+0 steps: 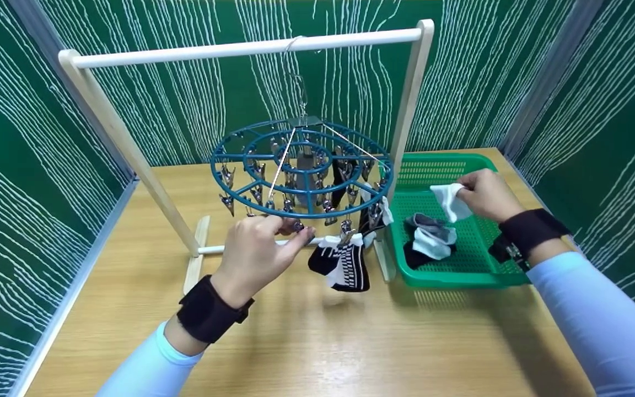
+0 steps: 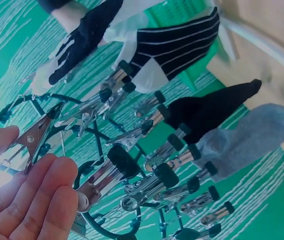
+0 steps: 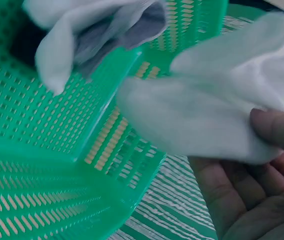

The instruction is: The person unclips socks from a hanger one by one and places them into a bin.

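My left hand (image 1: 257,253) is at the near rim of a round blue clip hanger (image 1: 310,198). Thumb and fingers pinch a metal clip (image 2: 31,139) there, seen up close in the left wrist view. Over the green basket (image 1: 480,242), my right hand (image 1: 491,196) holds a white sock (image 3: 192,117) by one end, its other parts spreading loosely. A black-and-white patterned sock (image 1: 345,267) hangs from a clip just right of my left hand. Further round the hanger hang a striped sock (image 2: 177,47), a black sock (image 2: 202,115) and a grey sock (image 2: 252,140).
A pile of socks (image 1: 433,242), white, grey and black, lies in the basket on the right of the wooden table (image 1: 306,353). The hanger hooks over the white rail (image 1: 185,53) of a wooden stand. Green walls (image 1: 146,99) enclose the back and sides.
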Demonstrator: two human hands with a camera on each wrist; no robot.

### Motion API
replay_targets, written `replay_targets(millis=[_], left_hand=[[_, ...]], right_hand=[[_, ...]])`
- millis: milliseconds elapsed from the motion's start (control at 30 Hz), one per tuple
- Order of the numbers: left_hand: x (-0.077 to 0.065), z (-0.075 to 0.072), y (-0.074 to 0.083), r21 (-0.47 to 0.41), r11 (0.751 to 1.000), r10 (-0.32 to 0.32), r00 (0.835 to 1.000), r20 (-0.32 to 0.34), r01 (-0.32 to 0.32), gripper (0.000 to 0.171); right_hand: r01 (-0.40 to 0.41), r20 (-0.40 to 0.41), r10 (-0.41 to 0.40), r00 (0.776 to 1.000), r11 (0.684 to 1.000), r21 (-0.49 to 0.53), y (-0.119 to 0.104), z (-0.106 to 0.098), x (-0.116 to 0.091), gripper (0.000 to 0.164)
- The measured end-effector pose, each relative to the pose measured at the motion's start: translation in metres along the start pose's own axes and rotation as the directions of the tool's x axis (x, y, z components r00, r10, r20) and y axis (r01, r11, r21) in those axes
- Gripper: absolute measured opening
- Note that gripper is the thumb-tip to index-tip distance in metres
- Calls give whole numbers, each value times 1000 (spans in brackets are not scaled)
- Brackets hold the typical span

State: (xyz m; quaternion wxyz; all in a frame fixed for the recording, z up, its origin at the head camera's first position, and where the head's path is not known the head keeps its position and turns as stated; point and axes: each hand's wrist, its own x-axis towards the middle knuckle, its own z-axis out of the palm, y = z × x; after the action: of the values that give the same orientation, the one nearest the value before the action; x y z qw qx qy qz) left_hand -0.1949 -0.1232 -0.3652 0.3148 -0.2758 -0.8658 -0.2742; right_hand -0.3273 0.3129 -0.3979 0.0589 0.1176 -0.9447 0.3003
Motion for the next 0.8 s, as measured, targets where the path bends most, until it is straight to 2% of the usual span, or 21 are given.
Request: replay_targets(millis=[233,400,500,633,800], left_hand=[[2,0,1,-11,1000,5,1000,13,-5,22],[2,-1,1,-7,1000,11,1000,13,-11,21],[2,-1,1,-2,1000,12,1000,13,-12,21],[2,0,1,1,1000,13,1000,9,-13,20],[2,0,1,-2,1000,19,1000,6,-19,21]], right_hand=[[13,31,-9,999,989,-145,10,9,11,31],[11,58,2,998,976,-216,15,21,19,27],[16,73,5,997,959,-283,18,31,23,22],[30,94,4,996,932,-362,21,45,29,34],[32,117,17,993,912,-408,19,59,33,24]])
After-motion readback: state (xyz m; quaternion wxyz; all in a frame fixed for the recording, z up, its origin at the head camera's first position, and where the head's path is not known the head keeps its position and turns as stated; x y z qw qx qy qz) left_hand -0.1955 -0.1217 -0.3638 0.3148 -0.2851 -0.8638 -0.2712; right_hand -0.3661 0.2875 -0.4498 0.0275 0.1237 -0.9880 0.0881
